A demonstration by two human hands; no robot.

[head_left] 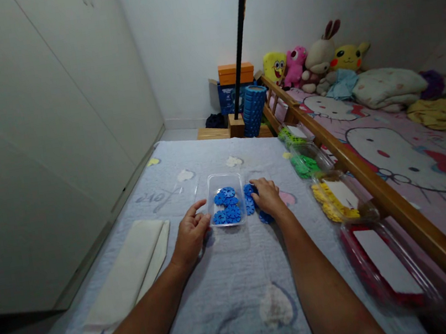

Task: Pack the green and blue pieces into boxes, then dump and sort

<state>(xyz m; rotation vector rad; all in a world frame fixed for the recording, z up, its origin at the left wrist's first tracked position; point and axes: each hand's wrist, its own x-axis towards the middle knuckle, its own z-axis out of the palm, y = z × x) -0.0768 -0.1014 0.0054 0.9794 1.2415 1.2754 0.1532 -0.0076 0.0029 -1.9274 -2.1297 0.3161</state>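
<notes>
A small clear plastic container (223, 176) sits mid-table with several blue notched plastic discs (230, 201) in it. At its left side is my left hand (192, 233), fingers apart, the fingertips close to the wall; whether they touch it I cannot tell. To the right of the container, more blue discs (249, 205) lie on the cloth. My right hand (266, 196) is over these loose discs, its fingers curled down on some of them and partly hiding them.
Along the right edge, by a wooden bed rail (357, 169), stand clear boxes of green pieces (305, 166), yellow pieces (330, 208) and red pieces (356, 258). Folded off-white cloth (127, 270) lies at left. Beyond the table stands a black pole (239, 47) beside a blue foam roller (255, 111).
</notes>
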